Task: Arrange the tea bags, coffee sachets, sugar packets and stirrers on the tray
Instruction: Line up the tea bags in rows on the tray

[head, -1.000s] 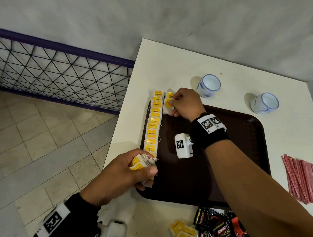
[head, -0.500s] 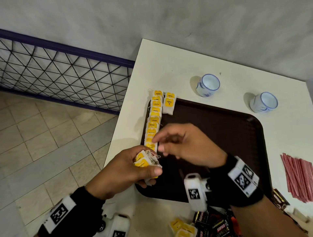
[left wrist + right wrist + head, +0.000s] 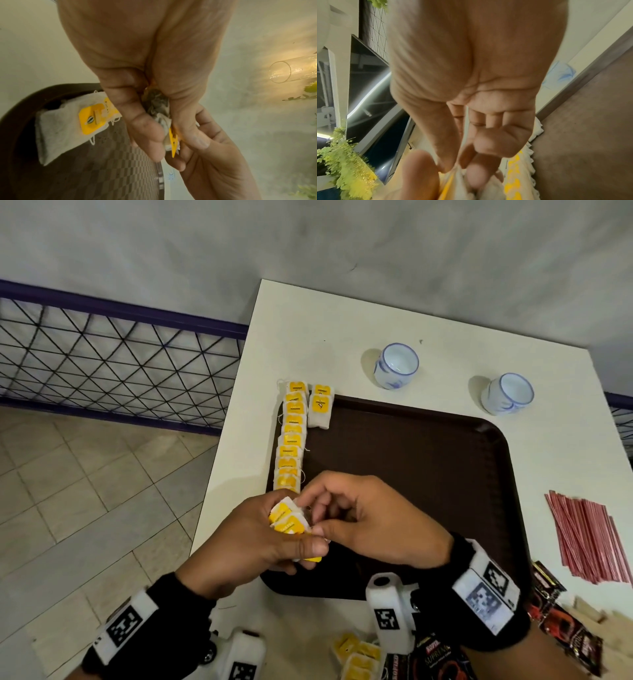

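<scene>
The left hand (image 3: 253, 546) grips a small stack of tea bags (image 3: 289, 522), thumb curled across their glossy yellow tags. The right hand (image 3: 370, 522) meets it, thumb and forefinger pinching the top bag's soft white paper edge. Both hands hover over the near left corner of the tray (image 3: 428, 474), a dark brown rounded rectangle with a fine checkered texture. A row of tea bags (image 3: 291, 440) lies overlapped along its left rim; two more (image 3: 320, 409) sit beside the far end. Tag print is too small to read. Thin red stirrers (image 3: 582, 539) lie bundled right of the tray. Glossy black coffee sachets (image 3: 438, 659) read "SUPREME".
</scene>
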### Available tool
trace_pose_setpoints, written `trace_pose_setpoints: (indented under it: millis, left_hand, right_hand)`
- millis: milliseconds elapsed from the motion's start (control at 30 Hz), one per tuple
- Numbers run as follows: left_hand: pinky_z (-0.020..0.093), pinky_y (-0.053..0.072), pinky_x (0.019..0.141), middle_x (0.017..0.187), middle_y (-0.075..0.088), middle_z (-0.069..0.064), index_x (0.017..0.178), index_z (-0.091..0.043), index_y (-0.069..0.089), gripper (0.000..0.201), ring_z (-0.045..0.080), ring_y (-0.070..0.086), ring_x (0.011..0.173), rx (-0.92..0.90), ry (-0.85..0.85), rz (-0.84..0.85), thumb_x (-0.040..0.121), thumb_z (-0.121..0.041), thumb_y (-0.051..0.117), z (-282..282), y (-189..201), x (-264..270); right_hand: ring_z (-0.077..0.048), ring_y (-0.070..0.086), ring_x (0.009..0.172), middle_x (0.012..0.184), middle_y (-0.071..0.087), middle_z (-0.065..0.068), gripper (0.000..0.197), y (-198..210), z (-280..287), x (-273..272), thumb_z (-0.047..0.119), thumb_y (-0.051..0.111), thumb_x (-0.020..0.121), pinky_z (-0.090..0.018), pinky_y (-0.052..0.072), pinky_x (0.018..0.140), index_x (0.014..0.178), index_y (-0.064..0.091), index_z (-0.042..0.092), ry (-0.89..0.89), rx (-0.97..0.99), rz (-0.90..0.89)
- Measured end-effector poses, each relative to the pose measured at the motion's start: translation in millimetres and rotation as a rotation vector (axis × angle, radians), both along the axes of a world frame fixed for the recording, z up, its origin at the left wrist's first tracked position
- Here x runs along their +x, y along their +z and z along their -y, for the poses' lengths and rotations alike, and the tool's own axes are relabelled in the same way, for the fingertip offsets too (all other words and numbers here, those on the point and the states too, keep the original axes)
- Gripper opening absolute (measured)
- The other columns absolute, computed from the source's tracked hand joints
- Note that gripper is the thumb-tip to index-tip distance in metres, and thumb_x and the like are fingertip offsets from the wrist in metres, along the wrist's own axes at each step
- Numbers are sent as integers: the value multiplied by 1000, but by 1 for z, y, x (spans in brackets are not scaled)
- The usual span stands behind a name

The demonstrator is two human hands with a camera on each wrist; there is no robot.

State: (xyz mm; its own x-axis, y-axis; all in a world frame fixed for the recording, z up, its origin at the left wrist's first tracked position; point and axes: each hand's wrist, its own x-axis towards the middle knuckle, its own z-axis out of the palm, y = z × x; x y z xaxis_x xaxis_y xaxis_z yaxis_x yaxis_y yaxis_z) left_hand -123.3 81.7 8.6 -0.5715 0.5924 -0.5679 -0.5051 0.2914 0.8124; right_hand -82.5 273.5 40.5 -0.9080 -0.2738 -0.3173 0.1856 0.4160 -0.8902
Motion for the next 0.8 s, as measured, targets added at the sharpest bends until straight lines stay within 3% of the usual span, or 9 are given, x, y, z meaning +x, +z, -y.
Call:
trace_pose_setpoints:
  millis: [67, 167, 333, 433, 600, 667, 733, 800]
  left_hand:
    - [29, 55, 56, 81, 77, 13, 105, -10, 63, 48, 26, 75, 70, 7, 17, 1, 66, -22, 88, 0, -1, -1]
    - [32, 56, 59, 85, 77, 15, 104, -12, 65, 44, 29, 75, 74, 19, 59, 4, 67, -18, 88, 1, -3, -2]
    - [33, 58, 61, 88, 76, 15, 106, -15, 67, 49, 31, 76, 78, 42, 79, 19, 63, -27, 86, 1, 0, -2]
    - [34, 59, 64, 93, 77, 14, 111, -16, 66, 44, 34, 76, 85, 49, 77, 33, 73, -35, 78, 1, 1, -2]
    - [42, 59, 75, 96, 77, 11, 110, -15, 66, 38, 32, 76, 85, 30, 118, 20, 81, -38, 67, 6, 3, -5]
    - [42, 60, 76, 97, 77, 9, 110, -15, 67, 38, 31, 76, 83, 15, 143, 17, 80, -39, 67, 9, 3, -6]
    - [38, 61, 70, 98, 77, 8, 111, -15, 68, 39, 32, 76, 81, 11, 173, 20, 80, -38, 68, 12, 2, -6]
    - [37, 61, 67, 97, 77, 8, 111, -15, 68, 40, 32, 76, 81, 7, 192, 22, 79, -38, 69, 15, 2, -6]
  right_hand:
    - [-17, 66, 79, 92, 68, 1, 26, 1, -3, 4, 2, 72, 86, -21, 49, 66, 105, 66, 18, -3, -8, -7]
    - [-7, 63, 73, 90, 67, 5, 20, -2, -4, 8, 11, 77, 85, -13, 44, 63, 100, 66, 18, -16, 32, 14]
    - [-8, 65, 75, 87, 69, 6, 7, -13, -2, 11, 18, 77, 87, -18, 47, 67, 90, 70, 18, -40, 73, -16]
    - [-7, 66, 77, 88, 70, 4, 9, -16, -6, 13, 15, 78, 85, -18, 48, 70, 88, 70, 15, -74, 56, -27]
    - [-22, 68, 84, 94, 70, -4, 10, -12, -17, 13, 9, 80, 81, -42, 56, 79, 84, 70, 8, -132, -58, -102]
    - [-21, 69, 79, 93, 73, -9, 10, -9, -25, 9, 2, 78, 82, -35, 56, 72, 81, 68, 3, -232, -103, -95]
    - [-23, 65, 63, 84, 74, -16, 14, -9, -35, -1, -4, 74, 85, -24, 49, 52, 79, 63, 3, -374, -109, -56]
    - [-28, 61, 54, 69, 71, -19, 17, -15, -44, -18, -6, 68, 88, -24, 44, 42, 81, 58, 5, -450, -52, -28]
